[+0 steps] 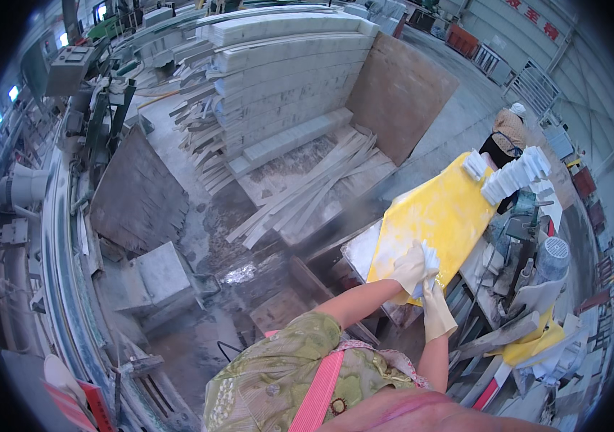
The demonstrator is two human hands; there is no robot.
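Observation:
Both my hands wear cream-coloured gloves and meet over the near end of a yellow sheet (440,205) dusted with white. Closed around the side of a small bundle of white strips (431,258) is my left hand (409,268). My right hand (435,306) grips the same bundle from its near end, the fingers partly hidden. The strips look like thin cut stone, though their exact kind is hard to make out. Farther along the sheet's far edge stand rows of similar white pieces (516,176).
A person (510,133) in a white head covering stands beyond the sheet. A grinder-like machine (555,255) and stone offcuts (498,338) crowd the right side. Ahead rises a stack of white slabs (292,86) with loose strips (314,183) before it. Left lies a stone block (152,277).

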